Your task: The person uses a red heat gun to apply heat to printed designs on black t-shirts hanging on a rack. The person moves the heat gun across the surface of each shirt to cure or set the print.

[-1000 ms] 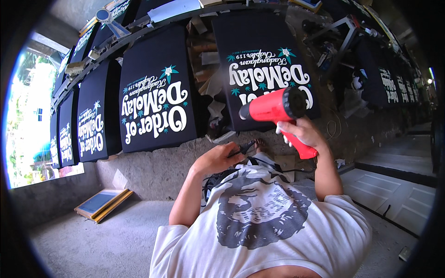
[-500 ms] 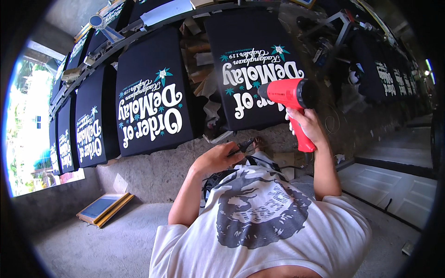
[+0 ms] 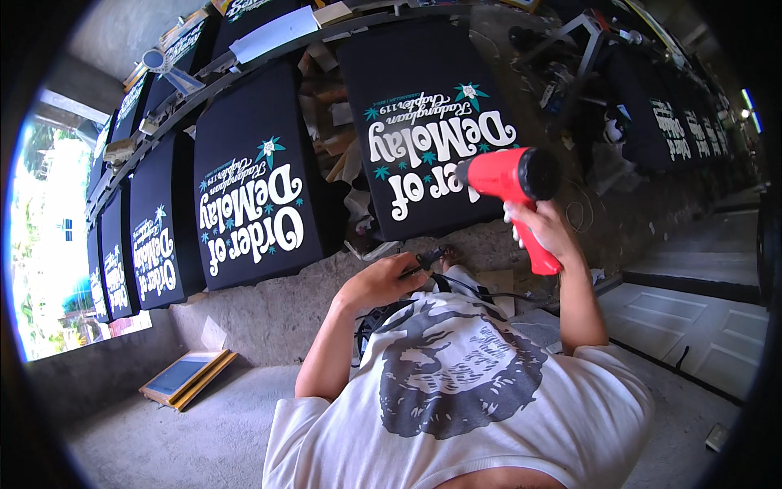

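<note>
My right hand grips the handle of a red heat gun with a black end, held over a black printed T-shirt on a board, its nozzle pointed left over the white and teal print. My left hand is closed near my waist around a black plug or connector with a black cable trailing from it. To the left, another printed black shirt lies on a neighbouring board. My bare foot shows partly below the boards.
More shirt boards run along a metal rail, with others at right. Cardboard scraps fill the gap between boards. Framed screens lean at lower left beside a bright window opening. A white door panel lies at right.
The heat gun has swung slightly over the shirt, first up and left, then a little down. The boards have shifted leftward in view. My left hand stays in about the same place.
</note>
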